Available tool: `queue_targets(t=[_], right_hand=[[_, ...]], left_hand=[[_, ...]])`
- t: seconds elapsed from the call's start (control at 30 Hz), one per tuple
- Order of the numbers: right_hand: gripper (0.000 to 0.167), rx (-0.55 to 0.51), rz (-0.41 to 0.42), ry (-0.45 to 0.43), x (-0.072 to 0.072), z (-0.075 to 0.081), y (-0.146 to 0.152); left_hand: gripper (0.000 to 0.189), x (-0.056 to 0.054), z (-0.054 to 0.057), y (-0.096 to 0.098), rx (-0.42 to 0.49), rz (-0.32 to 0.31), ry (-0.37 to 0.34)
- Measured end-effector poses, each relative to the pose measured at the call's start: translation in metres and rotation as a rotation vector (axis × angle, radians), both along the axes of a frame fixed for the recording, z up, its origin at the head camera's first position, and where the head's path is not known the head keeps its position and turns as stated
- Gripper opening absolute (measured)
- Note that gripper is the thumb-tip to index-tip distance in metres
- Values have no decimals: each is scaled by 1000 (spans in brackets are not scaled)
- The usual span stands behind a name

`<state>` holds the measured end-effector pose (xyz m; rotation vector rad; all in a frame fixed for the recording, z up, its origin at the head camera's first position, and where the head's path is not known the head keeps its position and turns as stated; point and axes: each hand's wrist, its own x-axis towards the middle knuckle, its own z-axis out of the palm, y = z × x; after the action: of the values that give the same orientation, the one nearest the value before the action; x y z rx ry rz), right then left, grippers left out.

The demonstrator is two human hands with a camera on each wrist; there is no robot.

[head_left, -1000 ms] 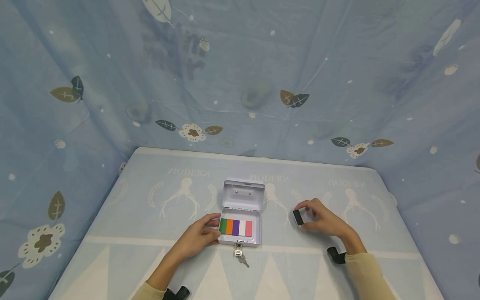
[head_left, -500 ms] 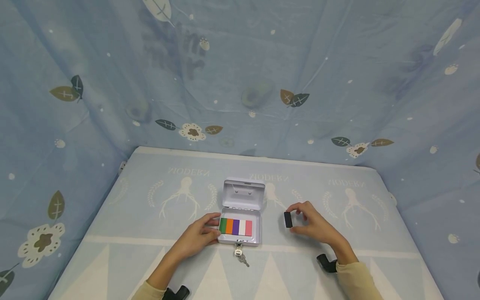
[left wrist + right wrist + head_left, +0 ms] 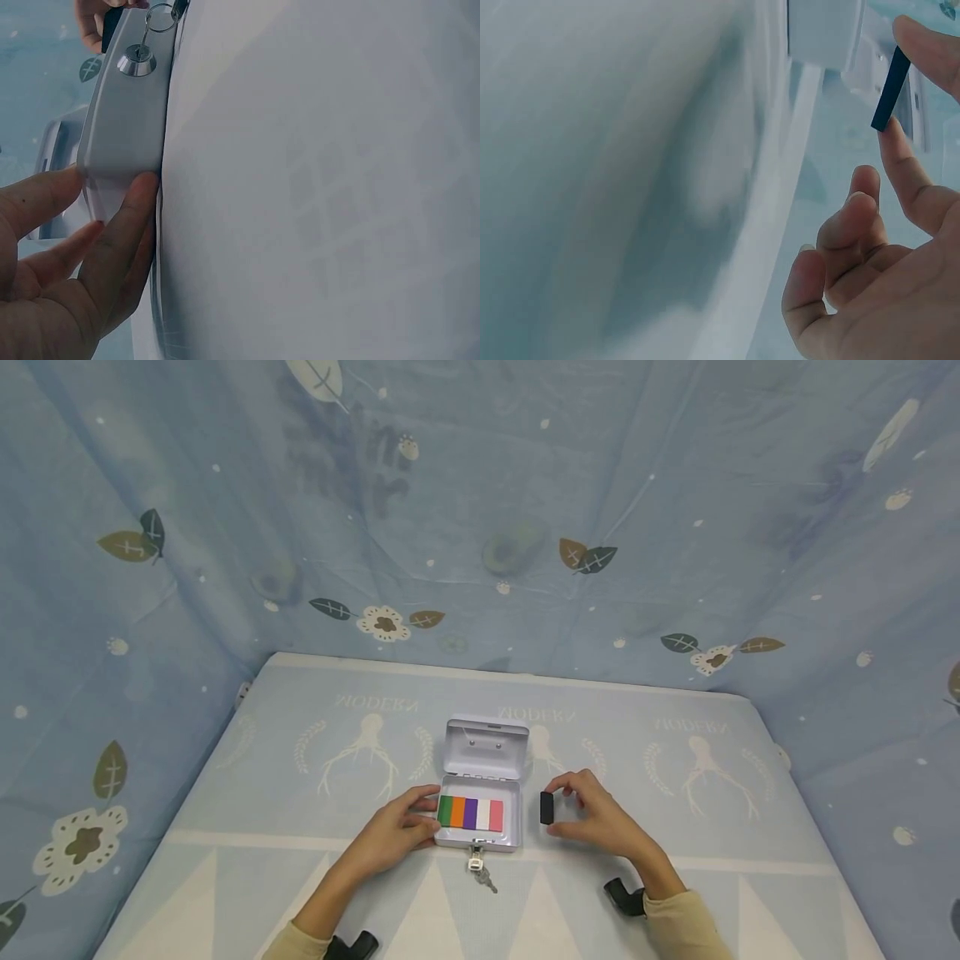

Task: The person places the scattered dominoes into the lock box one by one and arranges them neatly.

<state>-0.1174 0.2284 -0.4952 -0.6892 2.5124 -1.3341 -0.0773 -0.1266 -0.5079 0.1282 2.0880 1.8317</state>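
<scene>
A small pale metal lockable box [image 3: 480, 841] stands on the table with its lid [image 3: 487, 752] raised. Side by side inside lie several flat rectangular blocks [image 3: 470, 814]: green, orange, purple, white and pink. My left hand [image 3: 392, 831] touches the box's left side; in the left wrist view its fairly straight fingers [image 3: 124, 232] rest against the wall near a corner. Just right of the box, my right hand [image 3: 596, 817] pinches a thin black block [image 3: 547, 807] by its ends between thumb and index finger. That black block [image 3: 890, 90] appears raised in the right wrist view.
Keys [image 3: 483, 878] on a ring hang from the lock [image 3: 137, 62] on the box's front and reach the table. A patterned cloth covers the table [image 3: 300, 810]. Blue printed fabric [image 3: 480, 510] rises behind and at both sides.
My right hand has carried the black block leftward, from well right of the box to close beside it. My left hand and the box have stayed in place.
</scene>
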Motion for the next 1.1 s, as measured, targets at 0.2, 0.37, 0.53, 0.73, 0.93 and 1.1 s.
queue_targets(t=[0.2, 0.37, 0.53, 0.73, 0.93, 1.1], right_hand=[[52, -20, 28, 20, 0, -6, -15], [54, -15, 49, 18, -2, -11, -28], [53, 8, 52, 29, -1, -11, -41], [47, 143, -12, 45, 1, -10, -56], [45, 292, -59, 66, 5, -3, -67], [47, 429, -76, 103, 6, 4, -76]], left_hand=[[59, 0, 2, 0, -5, 1, -2], [59, 0, 1, 0, -11, -4, 2], [58, -2, -1, 1, 6, -5, -5], [58, -1, -2, 2, 13, -1, -5], [58, -1, -2, 2, 4, 4, 4], [57, 0, -2, 2, 3, 11, 8]])
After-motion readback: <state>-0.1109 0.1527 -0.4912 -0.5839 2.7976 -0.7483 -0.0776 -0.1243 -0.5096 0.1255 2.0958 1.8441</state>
